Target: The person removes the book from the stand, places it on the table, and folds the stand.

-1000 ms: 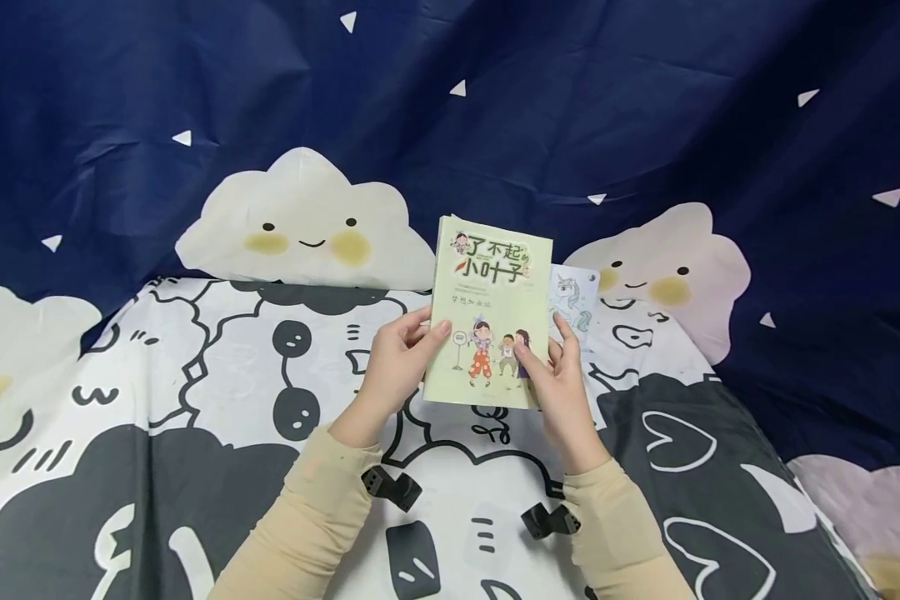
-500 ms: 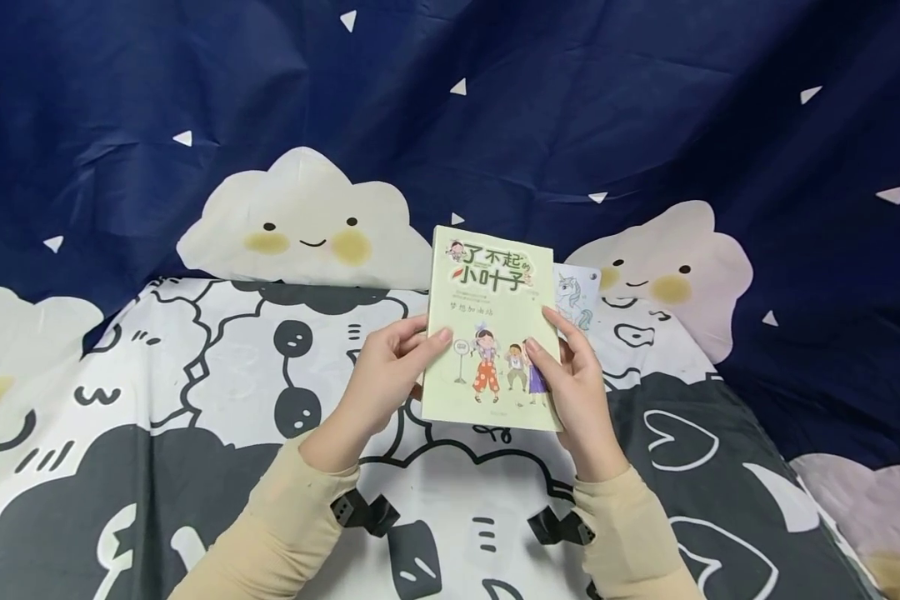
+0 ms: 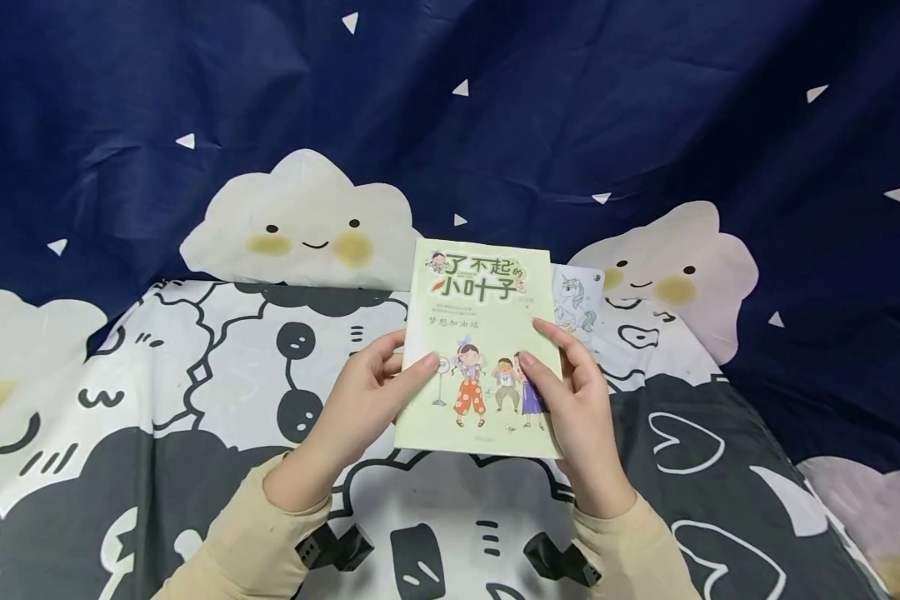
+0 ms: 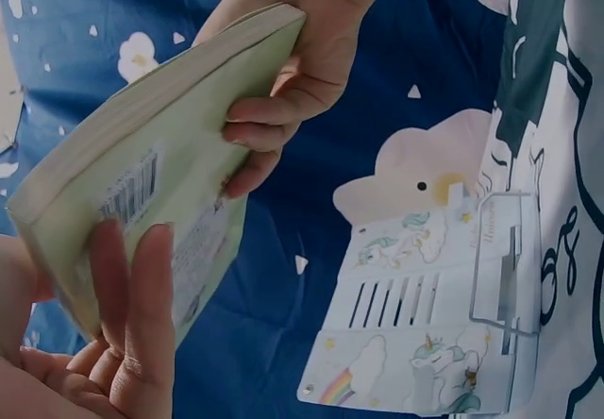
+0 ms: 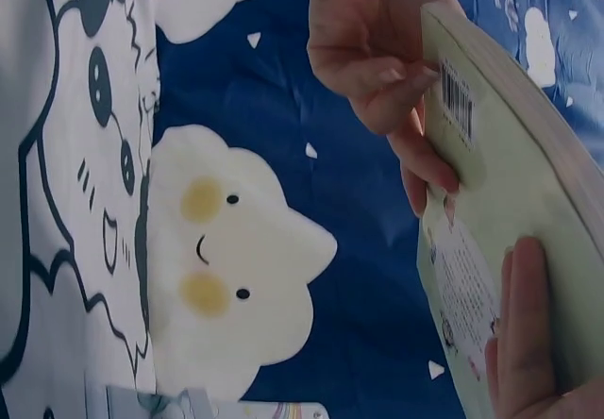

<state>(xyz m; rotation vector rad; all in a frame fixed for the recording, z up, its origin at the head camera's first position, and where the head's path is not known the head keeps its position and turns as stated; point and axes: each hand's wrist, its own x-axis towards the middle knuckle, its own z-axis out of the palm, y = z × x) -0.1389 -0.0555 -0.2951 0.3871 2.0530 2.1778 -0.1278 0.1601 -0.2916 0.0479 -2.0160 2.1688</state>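
A pale green paperback book is held up in front of me, its cover with cartoon children facing my head camera. My left hand grips its left edge, thumb on the front cover. The right hand holds the right edge the same way. Both wrist views show fingers spread against the back cover, near a barcode. Behind the book stands a white unicorn-printed book stand with slots and a wire bracket; the book hides most of it in the head view.
A black-and-white cartoon cloth covers the table. Behind it hangs a dark blue curtain with white triangles and smiling clouds. A small black device is strapped at each wrist.
Both hands have drawn the book closer and lower, and slightly left. It appears larger and straighter now. The right fingers have shifted along its edge. The stand has not moved.
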